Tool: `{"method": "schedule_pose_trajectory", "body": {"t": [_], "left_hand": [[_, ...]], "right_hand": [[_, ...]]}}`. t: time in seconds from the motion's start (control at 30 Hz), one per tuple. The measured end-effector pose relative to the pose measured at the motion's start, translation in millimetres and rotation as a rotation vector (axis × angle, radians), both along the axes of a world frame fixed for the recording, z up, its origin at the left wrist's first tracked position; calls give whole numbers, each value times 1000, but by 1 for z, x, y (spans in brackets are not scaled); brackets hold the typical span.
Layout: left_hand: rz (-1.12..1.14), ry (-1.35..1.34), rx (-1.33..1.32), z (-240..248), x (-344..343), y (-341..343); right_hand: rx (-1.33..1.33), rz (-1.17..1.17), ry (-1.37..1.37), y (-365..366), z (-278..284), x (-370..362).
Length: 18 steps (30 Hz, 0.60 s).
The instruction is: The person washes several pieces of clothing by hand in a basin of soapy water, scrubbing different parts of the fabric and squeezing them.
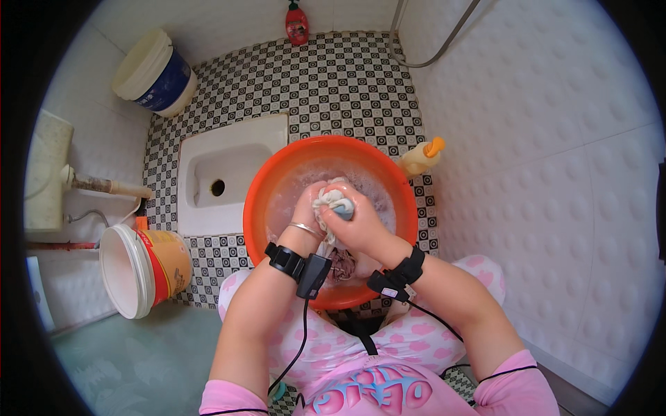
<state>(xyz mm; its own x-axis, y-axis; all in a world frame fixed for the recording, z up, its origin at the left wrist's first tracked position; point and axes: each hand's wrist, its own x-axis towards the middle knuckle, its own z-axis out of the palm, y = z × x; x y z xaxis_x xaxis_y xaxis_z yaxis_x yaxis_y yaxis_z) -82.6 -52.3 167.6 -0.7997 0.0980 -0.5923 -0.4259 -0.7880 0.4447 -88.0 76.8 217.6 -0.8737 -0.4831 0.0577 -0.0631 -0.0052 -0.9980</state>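
Over an orange basin [253, 220] of sudsy water, my two hands are together on a bunched white cloth [331, 201]. My left hand [307, 206] is closed around its left side. My right hand [362, 220] grips the other side, and a small light-blue patch shows beside its thumb; I cannot make out whether it is part of the cloth. A strip of the cloth hangs down between my wrists. Below them, a brownish crumpled cloth [341, 265] lies in the basin near its front side.
A squat toilet [232, 220] is set in the checkered floor left of the basin. A white-and-blue bucket [165, 87] and a yellow-and-red bucket [165, 265] are further left. A pump bottle [417, 161] stands right of the basin, a red bottle [297, 26] by the far wall. Cables trail from my wrist straps.
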Motion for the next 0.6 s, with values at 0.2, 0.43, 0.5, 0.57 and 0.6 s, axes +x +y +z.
{"method": "schedule_pose_trajectory", "body": {"t": [0.2, 0.43, 0.5, 0.57, 0.6], "left_hand": [[198, 95, -58, 32, -9, 19], [-190, 218, -577, 32, 10, 12], [-302, 187, -432, 24, 9, 14], [-280, 155, -401, 20, 8, 29], [-159, 60, -271, 22, 6, 39]], "right_hand": [[123, -121, -215, 17, -24, -34], [28, -33, -546, 21, -32, -43], [29, 44, -710, 29, -51, -48], [11, -15, -604, 34, -75, -48], [134, -74, -361, 34, -82, -43]]}}
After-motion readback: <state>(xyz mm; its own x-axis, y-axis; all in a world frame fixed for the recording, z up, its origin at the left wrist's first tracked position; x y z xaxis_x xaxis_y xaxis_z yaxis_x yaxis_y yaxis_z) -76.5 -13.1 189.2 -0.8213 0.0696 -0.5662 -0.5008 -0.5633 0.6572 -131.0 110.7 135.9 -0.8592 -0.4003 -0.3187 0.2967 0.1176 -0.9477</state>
